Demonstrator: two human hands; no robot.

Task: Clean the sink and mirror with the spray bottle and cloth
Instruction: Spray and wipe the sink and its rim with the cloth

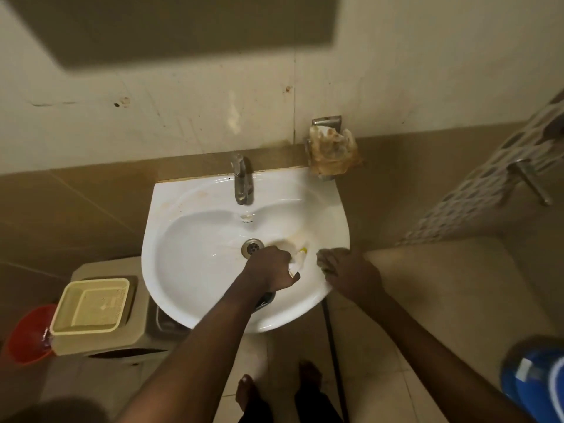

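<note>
A white wall-hung sink point(195, 239) fills the middle of the view, with a metal tap point(242, 181) at its back and a drain point(252, 247) in the bowl. My left hand point(270, 267) is inside the bowl just right of the drain, closed around a white spray bottle point(298, 259) with a yellow nozzle tip. My right hand point(351, 274) presses a dull cloth point(325, 259) on the sink's right rim. The mirror is the dark panel point(183, 25) on the wall above, blurred.
A soap holder with a crumpled brownish plastic bag point(334, 152) hangs on the wall at the sink's back right. A beige basket point(91, 305) sits on a stool at the left, beside a red bucket point(27, 334). A blue container point(537, 383) stands at the lower right. My bare feet point(247, 392) are below.
</note>
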